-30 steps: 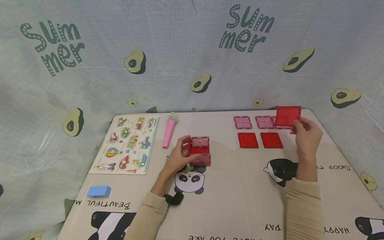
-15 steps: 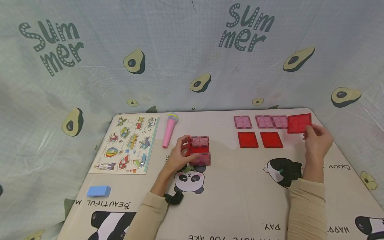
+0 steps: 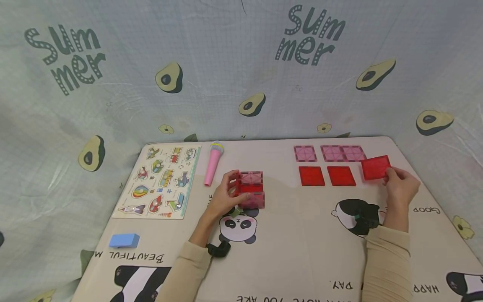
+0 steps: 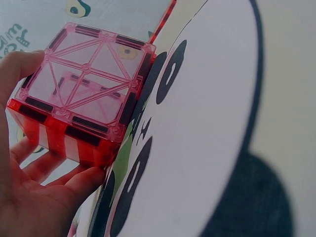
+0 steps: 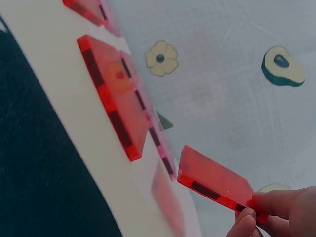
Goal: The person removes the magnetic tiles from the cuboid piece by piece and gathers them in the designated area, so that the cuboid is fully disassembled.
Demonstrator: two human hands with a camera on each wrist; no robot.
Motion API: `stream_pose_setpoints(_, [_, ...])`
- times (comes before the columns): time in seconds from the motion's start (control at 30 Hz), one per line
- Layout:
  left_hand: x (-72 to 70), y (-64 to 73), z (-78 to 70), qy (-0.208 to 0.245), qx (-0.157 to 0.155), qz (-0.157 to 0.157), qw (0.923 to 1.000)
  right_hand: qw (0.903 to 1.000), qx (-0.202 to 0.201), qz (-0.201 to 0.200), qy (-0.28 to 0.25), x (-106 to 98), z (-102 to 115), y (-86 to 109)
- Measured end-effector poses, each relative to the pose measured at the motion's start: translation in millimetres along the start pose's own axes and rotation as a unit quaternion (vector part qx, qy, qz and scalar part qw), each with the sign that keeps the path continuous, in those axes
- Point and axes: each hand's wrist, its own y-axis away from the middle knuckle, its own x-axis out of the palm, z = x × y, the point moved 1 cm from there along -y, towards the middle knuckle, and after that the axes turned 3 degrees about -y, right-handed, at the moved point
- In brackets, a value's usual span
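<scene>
My left hand grips a small box of magnetic tiles near the middle of the table, thumb on a pink tile and fingers on a red side. In the left wrist view a pink see-through tile faces the camera, with red tiles forming the side under it. My right hand pinches a red square magnetic tile by its right edge, tilted above the table. The right wrist view shows the same red tile between thumb and fingers, its reflection or shadow on the surface beside it.
Two red tiles lie flat left of my right hand. Behind them are pink tiles, two of them joined edge to edge. A pink toy microphone, a picture puzzle board and a blue block lie on the left.
My right hand has carried the red tile rightward, then lower and nearer, away from over the pink row. My left hand and the tile box have stayed in place.
</scene>
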Motion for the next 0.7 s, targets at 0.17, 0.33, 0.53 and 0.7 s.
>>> stream_pose_setpoints(0.17, [-0.4,-1.0,0.9,-0.003,-0.005,0.004,1.0000,0.9997,-0.008,0.002,0.024,-3.4,-7.9,-4.7])
stream_pose_setpoints(0.33, [-0.9,-2.1,1.7,-0.003,-0.005,0.006,1.0000,0.9992,-0.004,0.002,0.039,-3.3,-14.4,-8.1])
stream_pose_setpoints(0.53, [-1.3,-2.3,2.3,0.002,-0.006,0.006,1.0000,0.9974,0.019,-0.004,0.069,-1.2,-17.8,-12.2])
stream_pose_setpoints(0.7, [-0.9,-1.9,3.0,0.003,-0.006,0.005,1.0000,0.9854,0.013,0.014,0.169,1.2,-23.4,-11.8])
